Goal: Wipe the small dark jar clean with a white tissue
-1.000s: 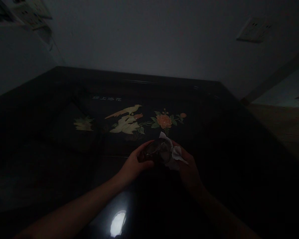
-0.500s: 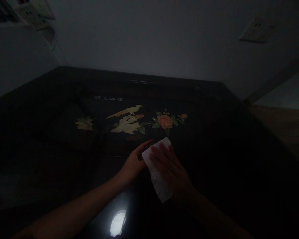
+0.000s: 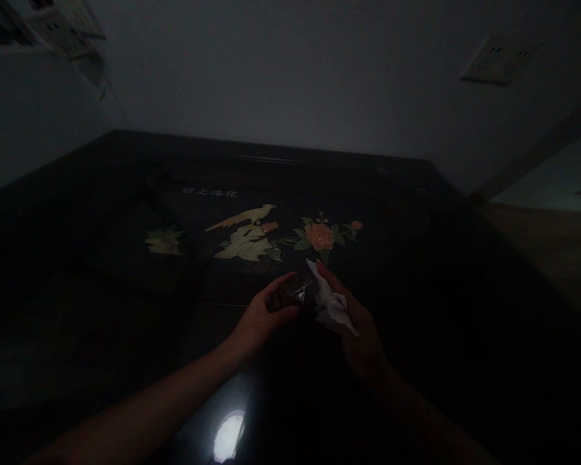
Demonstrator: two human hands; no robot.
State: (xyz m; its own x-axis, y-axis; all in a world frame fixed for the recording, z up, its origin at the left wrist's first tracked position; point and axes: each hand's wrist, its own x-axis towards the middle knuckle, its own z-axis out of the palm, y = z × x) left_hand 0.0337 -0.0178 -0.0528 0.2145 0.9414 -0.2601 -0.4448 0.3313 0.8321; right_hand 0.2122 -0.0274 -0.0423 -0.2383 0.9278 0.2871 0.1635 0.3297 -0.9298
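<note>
My left hand (image 3: 266,310) is wrapped round a small, dark, shiny object (image 3: 294,292) with a pale glint or mark on its right side; its kind cannot be made out in the dim light. A white tissue (image 3: 333,305), crumpled and folded, is gripped in my right hand (image 3: 361,329), just to the right of the dark object. A narrow dark gap shows between the tissue and the object. Both hands are over the near part of a glossy black tabletop (image 3: 281,400), below its inlaid picture.
The tabletop's inlay shows a bird (image 3: 244,218), an orange flower (image 3: 318,237) and pale characters (image 3: 210,192). A bright light reflection lies near the front. Behind the table rises a wall (image 3: 281,71) with a socket plate (image 3: 501,59) on the right; wooden floor (image 3: 552,232) shows at right.
My right hand has turned and drawn back to the right with the tissue, which was spread over the dark object and is now bunched up. The object in my left hand is uncovered.
</note>
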